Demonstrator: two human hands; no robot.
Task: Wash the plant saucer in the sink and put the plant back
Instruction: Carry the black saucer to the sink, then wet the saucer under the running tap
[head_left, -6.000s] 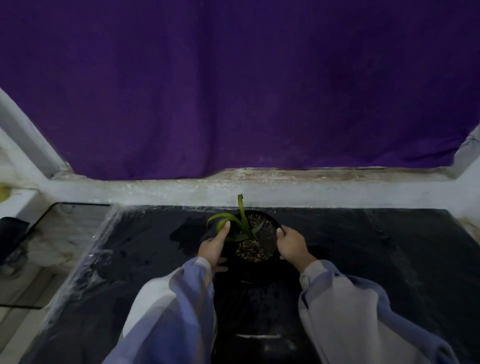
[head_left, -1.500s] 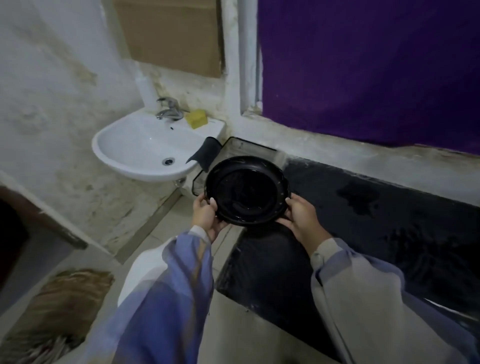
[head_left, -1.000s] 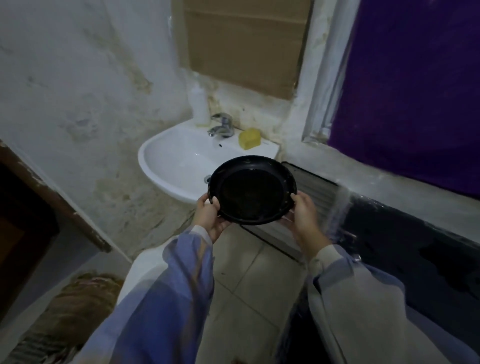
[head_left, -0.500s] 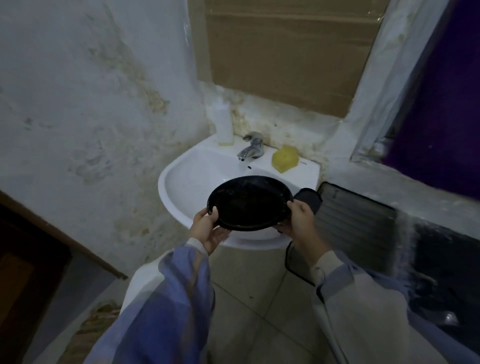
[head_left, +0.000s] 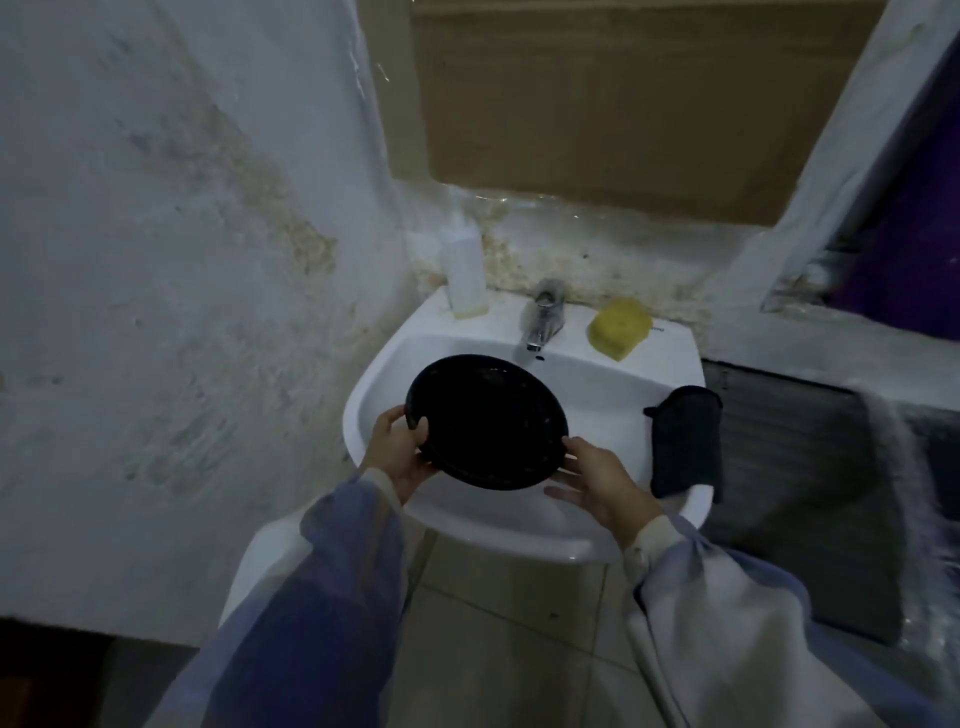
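Observation:
The black round plant saucer (head_left: 485, 421) hangs tilted over the bowl of the white sink (head_left: 597, 410), below the tap (head_left: 543, 317). My left hand (head_left: 397, 454) grips its left rim, thumb on top. My right hand (head_left: 597, 480) is at the saucer's right rim with the fingers spread apart; only the thumb tip seems to touch the edge. The plant and its pot are out of view.
A white bottle (head_left: 465, 275) stands at the sink's back left and a yellow sponge (head_left: 619, 326) at the back right. A dark cloth (head_left: 685, 441) hangs over the sink's right rim. A stained wall is on the left, a dark counter edge (head_left: 810, 467) on the right.
I turned from the dark counter and walked to the sink with the saucer in both hands. It is now over the bowl, and my right hand's fingers have loosened from the rim.

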